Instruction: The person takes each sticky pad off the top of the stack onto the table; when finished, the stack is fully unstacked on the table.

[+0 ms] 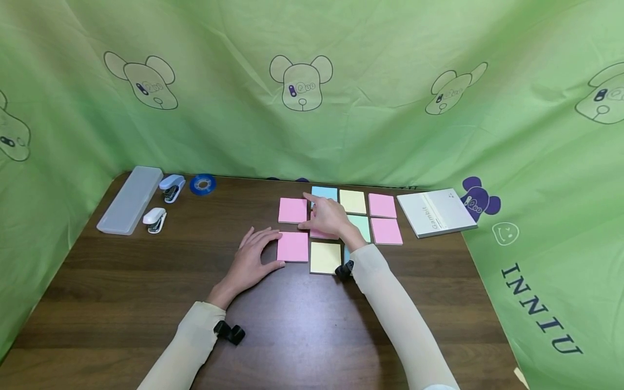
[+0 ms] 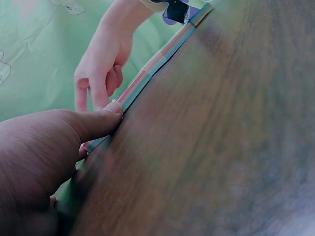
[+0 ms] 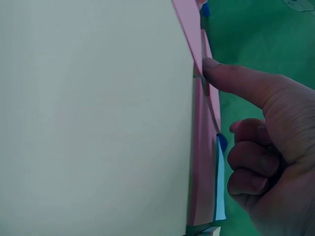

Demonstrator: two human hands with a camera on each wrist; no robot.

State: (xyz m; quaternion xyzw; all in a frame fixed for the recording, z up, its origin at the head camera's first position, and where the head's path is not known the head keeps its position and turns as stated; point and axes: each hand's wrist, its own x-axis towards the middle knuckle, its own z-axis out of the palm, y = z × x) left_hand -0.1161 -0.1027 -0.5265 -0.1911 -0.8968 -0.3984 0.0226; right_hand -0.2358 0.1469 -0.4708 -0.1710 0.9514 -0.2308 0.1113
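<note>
Sticky note pads in pink, yellow, blue and green lie in rough rows on the table. In the head view, my left hand [image 1: 248, 260] holds the front-left pink sticky note pad [image 1: 292, 248], thumb at its near-left corner, fingertips at its far-left corner. Reaching over the middle pads, my right hand [image 1: 329, 216] spans the back-left pink pad [image 1: 292, 211] at its right side between thumb and index finger. Its other fingers are curled in the right wrist view. It partly covers a pink pad [image 1: 322, 234] and a blue pad [image 1: 324, 192]. Beside them lies a yellow pad [image 1: 325, 258].
Two pink pads [image 1: 387, 232] end the rows on the right, near a white notebook [image 1: 436, 212]. At the back left are a frosted case [image 1: 130, 200], a blue stapler [image 1: 173, 187], a white stapler [image 1: 155, 219] and a blue tape roll [image 1: 202, 184]. A green curtain [image 1: 302, 141] hangs behind.
</note>
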